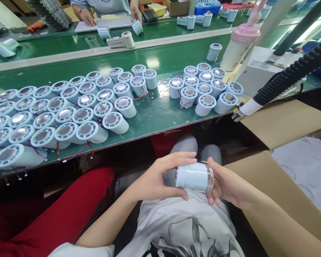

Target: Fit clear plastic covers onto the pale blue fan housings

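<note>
Above my lap, a light blue cylindrical housing [194, 176] lies on its side between my hands. Its right end sits inside a clear plastic cup [210, 177]. My left hand [160, 175] is closed round the left end, fingers over the top and thumb below. My right hand [226, 184] grips the clear cup at the other end, with some fingertips hidden behind it. Rows of similar blue housings [87, 131] with round silver tops and thin red and dark wires stand on the green bench [160, 107] ahead.
A smaller group of housings [204, 89] stands toward the right. An electric screwdriver [243, 109] on a black coiled hose hangs beside an open carton [256, 171]. A pink-lidded bottle [238, 46] stands behind. Across the bench, a co-worker's hand [136, 14] touches a blue part.
</note>
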`<state>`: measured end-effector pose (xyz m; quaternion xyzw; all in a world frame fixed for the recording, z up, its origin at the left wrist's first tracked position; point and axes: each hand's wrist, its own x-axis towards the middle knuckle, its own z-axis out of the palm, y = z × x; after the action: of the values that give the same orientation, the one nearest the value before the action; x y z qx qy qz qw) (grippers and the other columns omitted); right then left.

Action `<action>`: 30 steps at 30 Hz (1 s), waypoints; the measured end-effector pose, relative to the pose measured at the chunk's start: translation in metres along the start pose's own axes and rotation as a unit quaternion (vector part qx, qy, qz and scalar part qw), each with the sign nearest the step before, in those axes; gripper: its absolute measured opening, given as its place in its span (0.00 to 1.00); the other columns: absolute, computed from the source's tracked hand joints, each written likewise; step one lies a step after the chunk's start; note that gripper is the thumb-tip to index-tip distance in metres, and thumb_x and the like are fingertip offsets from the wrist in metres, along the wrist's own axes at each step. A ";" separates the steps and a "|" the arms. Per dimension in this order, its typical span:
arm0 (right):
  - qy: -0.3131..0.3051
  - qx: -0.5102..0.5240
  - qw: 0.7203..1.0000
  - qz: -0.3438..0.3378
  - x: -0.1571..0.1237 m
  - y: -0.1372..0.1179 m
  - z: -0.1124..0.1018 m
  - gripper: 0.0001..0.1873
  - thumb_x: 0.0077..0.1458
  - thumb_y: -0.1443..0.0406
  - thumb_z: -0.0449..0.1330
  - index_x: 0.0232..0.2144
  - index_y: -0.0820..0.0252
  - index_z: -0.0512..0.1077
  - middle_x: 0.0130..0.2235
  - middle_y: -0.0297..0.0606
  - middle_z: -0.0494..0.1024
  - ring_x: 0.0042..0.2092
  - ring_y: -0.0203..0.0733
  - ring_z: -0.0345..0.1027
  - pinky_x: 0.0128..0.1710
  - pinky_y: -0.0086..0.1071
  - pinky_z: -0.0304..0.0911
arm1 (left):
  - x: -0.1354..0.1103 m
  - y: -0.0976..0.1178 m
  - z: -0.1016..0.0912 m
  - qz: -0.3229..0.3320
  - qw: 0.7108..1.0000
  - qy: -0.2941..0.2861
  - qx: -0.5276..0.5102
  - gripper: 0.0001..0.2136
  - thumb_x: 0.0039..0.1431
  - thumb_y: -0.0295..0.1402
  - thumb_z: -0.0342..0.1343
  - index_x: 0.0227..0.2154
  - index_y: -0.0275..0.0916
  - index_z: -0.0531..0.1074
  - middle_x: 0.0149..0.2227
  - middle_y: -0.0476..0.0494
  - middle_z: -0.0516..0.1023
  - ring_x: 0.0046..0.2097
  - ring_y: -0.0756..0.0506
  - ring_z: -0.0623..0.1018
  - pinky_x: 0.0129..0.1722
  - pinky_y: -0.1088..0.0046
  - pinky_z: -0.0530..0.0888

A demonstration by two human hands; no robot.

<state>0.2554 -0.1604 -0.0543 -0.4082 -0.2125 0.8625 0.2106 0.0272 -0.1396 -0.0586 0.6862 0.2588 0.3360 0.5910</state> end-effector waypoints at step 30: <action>0.278 -0.091 0.794 -0.533 0.070 0.024 -0.080 0.28 0.46 0.64 0.71 0.48 0.52 0.65 0.63 0.49 0.63 0.62 0.56 0.61 0.55 0.52 0.67 | 0.131 -0.047 0.004 -0.184 0.966 0.040 -0.175 0.44 0.43 0.33 0.71 0.64 0.40 0.58 0.61 0.29 0.67 0.56 0.36 0.73 0.55 0.57 0.69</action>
<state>0.2736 -0.1268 -0.1563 -0.4701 -0.4064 0.4397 0.6484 0.1161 -0.0353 -0.0848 0.4986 0.3414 0.2886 0.7426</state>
